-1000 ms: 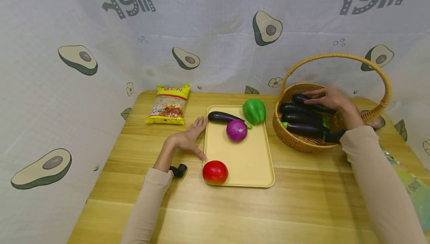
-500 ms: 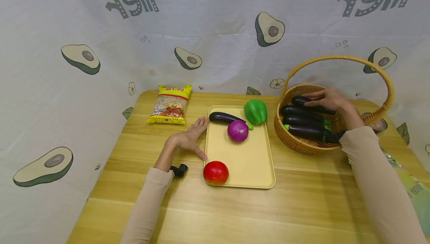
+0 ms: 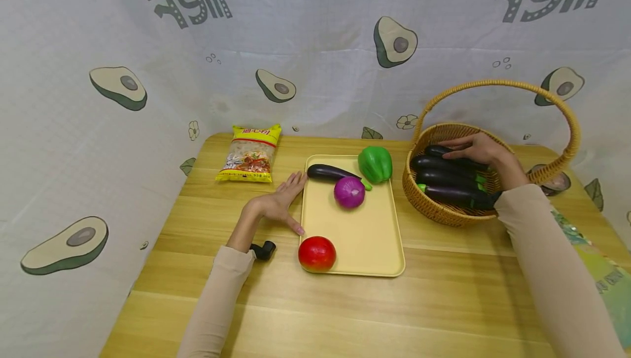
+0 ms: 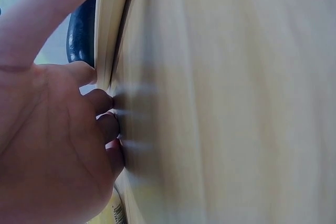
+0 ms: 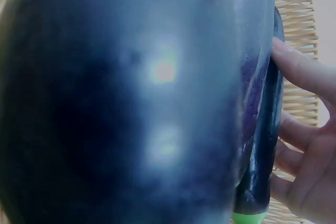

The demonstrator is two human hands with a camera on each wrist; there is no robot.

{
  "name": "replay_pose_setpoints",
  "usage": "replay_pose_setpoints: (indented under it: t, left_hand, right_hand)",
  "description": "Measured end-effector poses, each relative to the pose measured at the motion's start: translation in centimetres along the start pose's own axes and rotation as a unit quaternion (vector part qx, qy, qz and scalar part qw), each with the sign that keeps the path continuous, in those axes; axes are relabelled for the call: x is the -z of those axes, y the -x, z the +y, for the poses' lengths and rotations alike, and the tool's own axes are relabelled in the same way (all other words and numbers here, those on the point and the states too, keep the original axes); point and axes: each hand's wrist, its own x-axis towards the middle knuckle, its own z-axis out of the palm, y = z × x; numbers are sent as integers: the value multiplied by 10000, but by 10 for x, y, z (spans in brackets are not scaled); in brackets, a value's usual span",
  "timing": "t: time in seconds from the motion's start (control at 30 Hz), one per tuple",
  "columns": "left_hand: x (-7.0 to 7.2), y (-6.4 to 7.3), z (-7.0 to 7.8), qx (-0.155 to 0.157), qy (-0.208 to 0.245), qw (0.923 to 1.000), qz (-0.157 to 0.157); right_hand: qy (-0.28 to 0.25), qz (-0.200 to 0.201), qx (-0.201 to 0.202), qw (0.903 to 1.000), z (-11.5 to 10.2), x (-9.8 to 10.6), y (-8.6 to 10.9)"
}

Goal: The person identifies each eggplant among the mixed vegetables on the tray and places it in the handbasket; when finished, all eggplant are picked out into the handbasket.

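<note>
My right hand (image 3: 485, 150) reaches into the wicker basket (image 3: 434, 213) and grips the rearmost eggplant (image 3: 435, 150), thumb on its near side and fingers along the far side. Several other eggplants lie side by side in front of it; one large eggplant (image 5: 131, 98) fills much of the right wrist view. My left hand (image 3: 276, 205) lies spread at the left edge of the yellow tray (image 3: 362, 237), its fingertips and thumb right at the rim. On the tray are an eggplant (image 3: 327, 172), a purple onion (image 3: 349, 192), a green bell pepper (image 3: 376, 165) and a red tomato (image 3: 317, 254).
A yellow food packet (image 3: 250, 155) lies at the back left of the wooden table (image 3: 315, 314). The tall basket handle (image 3: 498, 83) arches over the right hand. Right of the right sleeve lies a greenish printed bag (image 3: 603, 276), with a round tin (image 3: 557, 182) behind the basket's right side.
My right hand has lowered the rearmost eggplant slightly, and it now lies nearer the others in the basket. The left hand stays at the tray.
</note>
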Motion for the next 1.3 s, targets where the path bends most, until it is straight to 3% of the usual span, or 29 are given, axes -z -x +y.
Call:
replay_pose_setpoints:
  t: [0.87,1.07,1.3]
  left_hand:
    - [-2,2,-2,-48,50,10000,35]
    - [-2,2,-3,-14,75,10000,19]
    - [0,0,-3,-45,-10,10000,5]
  right_hand:
    - [-403,-186,-77,9990,-5,3,5]
    - [-302,-184,229,9991,-35,7,17]
    - [-42,-716,846,9938,-86,8,45]
